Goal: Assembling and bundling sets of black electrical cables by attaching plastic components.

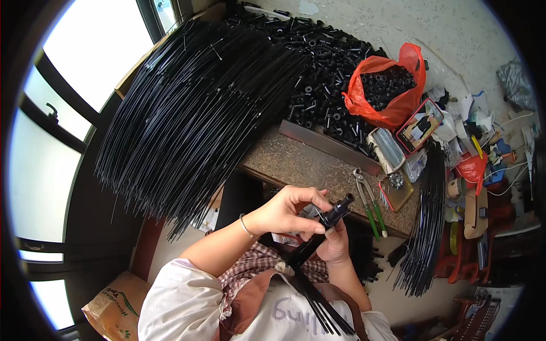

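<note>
Over my lap, in front of the table's near edge, both hands hold a black tubular plastic fitting (339, 210) with a narrower end pointing up and right. My left hand (293, 211) has its thumb and fingers closed around the side of the fitting. Below it, my right hand (335, 245) grips the fitting's lower part, and some of its fingers are hidden. Several black rods (318, 301) run down from the hands across my apron; whether they are fixed in the fitting I cannot tell.
A large bundle of thin black rods (182, 119) overhangs the table at left. Black fittings (318, 68) are heaped behind a metal bar (330, 149). To the right are a red bag (410, 57), a phone (420, 126), green-handled pliers (371, 207) and another rod bundle (424, 227).
</note>
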A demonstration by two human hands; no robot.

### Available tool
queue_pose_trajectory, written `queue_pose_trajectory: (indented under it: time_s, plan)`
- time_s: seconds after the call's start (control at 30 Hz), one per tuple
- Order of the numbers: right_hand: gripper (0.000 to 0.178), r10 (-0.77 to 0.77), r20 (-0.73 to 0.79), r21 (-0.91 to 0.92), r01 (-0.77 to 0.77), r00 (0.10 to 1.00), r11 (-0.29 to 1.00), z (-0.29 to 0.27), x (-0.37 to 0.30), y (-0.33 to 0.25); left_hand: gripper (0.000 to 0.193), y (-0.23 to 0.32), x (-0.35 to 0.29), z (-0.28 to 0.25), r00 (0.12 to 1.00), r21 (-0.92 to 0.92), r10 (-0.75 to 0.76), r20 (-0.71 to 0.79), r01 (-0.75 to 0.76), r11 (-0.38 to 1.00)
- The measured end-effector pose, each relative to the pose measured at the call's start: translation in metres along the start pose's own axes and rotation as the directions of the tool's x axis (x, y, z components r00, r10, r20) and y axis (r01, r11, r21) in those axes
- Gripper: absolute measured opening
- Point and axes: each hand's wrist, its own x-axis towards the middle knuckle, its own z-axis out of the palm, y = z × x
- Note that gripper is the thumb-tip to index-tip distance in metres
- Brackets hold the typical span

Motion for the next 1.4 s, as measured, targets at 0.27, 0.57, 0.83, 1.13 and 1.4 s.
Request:
queue_pose_trajectory:
  time_s: [0.27, 0.57, 0.83, 1.13, 1.4]
  plan:
    - [0.028, -0.010, -0.029, -0.038, 0.009, 1.000, 0.999, 0.005, -0.003, 0.001, 0.026, 0.009, 0.002, 0.008, 0.943, 0.446, 0.330, 0.046, -0.315, 0.838]
    - [0.031, 0.077, 0.131, 0.040, -0.083, 0.988, 0.996, 0.001, -0.007, -0.002, 0.015, 0.010, 0.001, 0.001, 0.960, 0.083, 0.255, 0.115, -0.265, 0.961]
    - [0.047, 0.182, 0.009, -0.073, -0.181, 0.983, 0.981, -0.002, -0.023, 0.007, 0.017, 0.002, 0.003, -0.002, 0.911, -0.079, 0.162, 0.378, -0.142, 0.987]
    - [0.018, -0.681, -0.101, -0.658, 0.465, 0.726, 0.593, 0.019, 0.010, 0.019, 0.047, 0.018, 0.012, 0.003, 0.973, 0.551, 0.229, -0.029, -0.175, 0.816]
    - [0.012, -0.204, -0.100, -0.560, 0.115, 0.974, 0.820, 0.019, 0.017, -0.010, 0.032, 0.019, 0.002, -0.017, 0.986, 0.321, 0.166, -0.017, -0.152, 0.935]
